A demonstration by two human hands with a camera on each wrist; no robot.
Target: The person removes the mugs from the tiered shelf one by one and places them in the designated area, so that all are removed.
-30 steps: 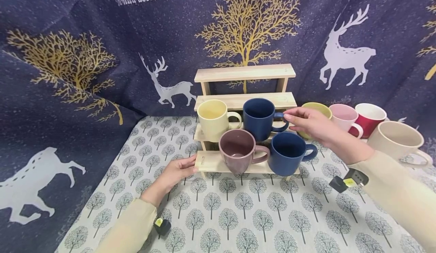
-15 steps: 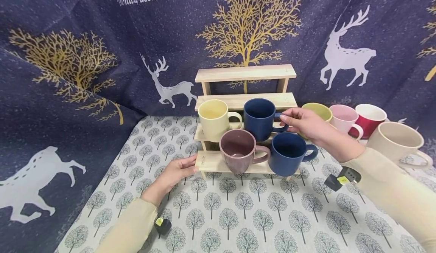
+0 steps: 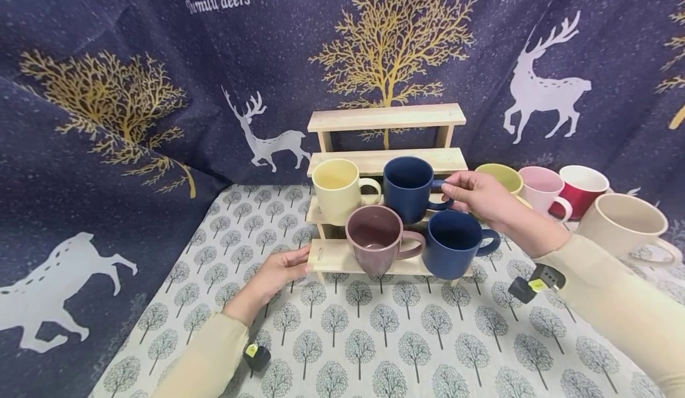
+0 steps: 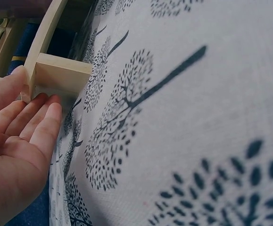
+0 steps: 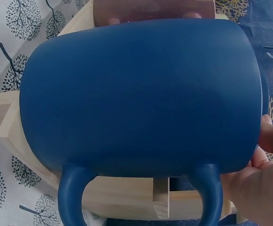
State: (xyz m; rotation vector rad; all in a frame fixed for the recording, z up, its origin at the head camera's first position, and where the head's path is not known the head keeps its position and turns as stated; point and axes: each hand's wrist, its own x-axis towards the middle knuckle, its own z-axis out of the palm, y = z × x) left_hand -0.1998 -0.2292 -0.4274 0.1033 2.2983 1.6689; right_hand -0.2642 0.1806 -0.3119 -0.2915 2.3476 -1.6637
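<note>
A stepped wooden rack (image 3: 385, 116) stands on the table. My left hand (image 3: 275, 274) grips the left end of its lowest board; in the left wrist view, the thumb lies on one side of the board (image 4: 46, 33) and fingertips on the other. My right hand (image 3: 481, 197) pinches the handle of the upper dark blue mug (image 3: 409, 199), which is on the second step beside a pale yellow mug (image 3: 336, 199). Below are a mauve mug (image 3: 371, 249) and another blue mug (image 3: 451, 252). That lower blue mug (image 5: 141, 99) fills the right wrist view, hiding most of the upper one.
Right of the rack stand a green mug (image 3: 500, 175), a pink mug (image 3: 540, 185), a red mug (image 3: 580, 199) with a white inside and a large beige mug (image 3: 621, 228). A tree-print cloth (image 3: 342, 350) covers the table. Behind hangs a dark blue deer-print curtain (image 3: 278, 35).
My right hand has moved slightly left and down at the upper blue mug's handle. The left hand and the mugs keep their places; the head view has tilted up slightly.
</note>
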